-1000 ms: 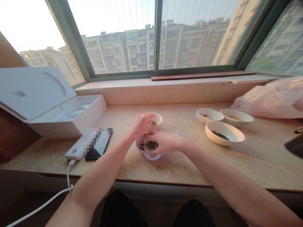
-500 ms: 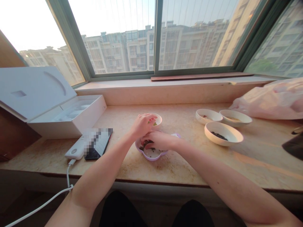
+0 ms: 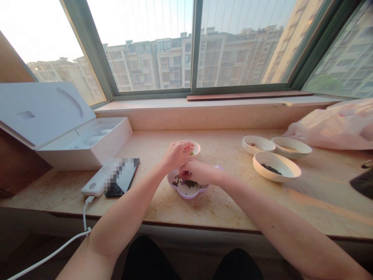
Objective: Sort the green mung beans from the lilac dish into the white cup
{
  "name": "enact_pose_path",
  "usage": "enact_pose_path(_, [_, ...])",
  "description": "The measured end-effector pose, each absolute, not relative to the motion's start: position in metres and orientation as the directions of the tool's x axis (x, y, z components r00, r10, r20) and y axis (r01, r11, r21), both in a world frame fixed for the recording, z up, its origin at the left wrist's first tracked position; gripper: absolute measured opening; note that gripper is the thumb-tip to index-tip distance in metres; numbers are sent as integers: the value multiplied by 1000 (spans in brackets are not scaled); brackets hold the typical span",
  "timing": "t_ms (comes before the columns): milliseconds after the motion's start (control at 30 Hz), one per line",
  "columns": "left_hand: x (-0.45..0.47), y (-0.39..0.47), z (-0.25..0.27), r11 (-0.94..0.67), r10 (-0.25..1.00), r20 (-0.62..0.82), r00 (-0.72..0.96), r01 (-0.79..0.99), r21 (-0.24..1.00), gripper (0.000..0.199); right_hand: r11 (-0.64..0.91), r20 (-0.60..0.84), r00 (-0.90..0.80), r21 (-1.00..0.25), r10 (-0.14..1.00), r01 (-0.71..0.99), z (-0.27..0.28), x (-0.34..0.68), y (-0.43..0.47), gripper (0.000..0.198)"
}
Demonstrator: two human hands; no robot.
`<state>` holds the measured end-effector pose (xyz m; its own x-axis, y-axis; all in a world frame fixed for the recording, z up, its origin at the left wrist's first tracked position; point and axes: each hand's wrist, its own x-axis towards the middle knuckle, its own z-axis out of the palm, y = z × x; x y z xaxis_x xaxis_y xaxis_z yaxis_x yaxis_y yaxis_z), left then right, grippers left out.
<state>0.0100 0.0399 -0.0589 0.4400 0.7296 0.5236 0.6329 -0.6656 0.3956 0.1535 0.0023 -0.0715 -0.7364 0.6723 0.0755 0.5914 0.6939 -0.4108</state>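
- Setting: a home, seemingly an upper-storey flat.
- Window frame (image 3: 194, 46) before me: green, facing apartment blocks (image 3: 142, 68) near roof level.
- Counter (image 3: 166, 212) beneath the sill (image 3: 145, 104): stone-look, bearing white bowls (image 3: 271, 177), a plastic bag (image 3: 335, 124) and a phone (image 3: 125, 183).

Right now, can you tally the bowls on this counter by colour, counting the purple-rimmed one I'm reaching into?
White bowls: 4
Purple-rimmed bowl, under the right hand: 1
Total: 5 bowls
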Motion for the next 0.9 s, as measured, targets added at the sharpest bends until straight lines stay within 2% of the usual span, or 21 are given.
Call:
enact_pose_path(200, [10, 39, -56, -654, 739, 506, 444, 652, 383, 24, 679, 150, -700, -449, 699, 582, -72, 159, 4, 23])
enact_pose_path(500, [9, 36, -53, -657, 740, 488, 463, 651, 380, 26, 683, 156, -696, -428, 701, 592, -73, 158, 4, 25])
enact_pose_path(767, [9, 35, -51, -655, 739, 506, 444, 648, 388, 26, 630, 166, -651, -507, 741, 588, -68, 157, 1, 25])
enact_pose_path(900, [8, 35, -51, -653, 739, 521, 427, 643, 400, 27, 576, 171, -618, -609, 767, 546, -69, 158, -1, 23])
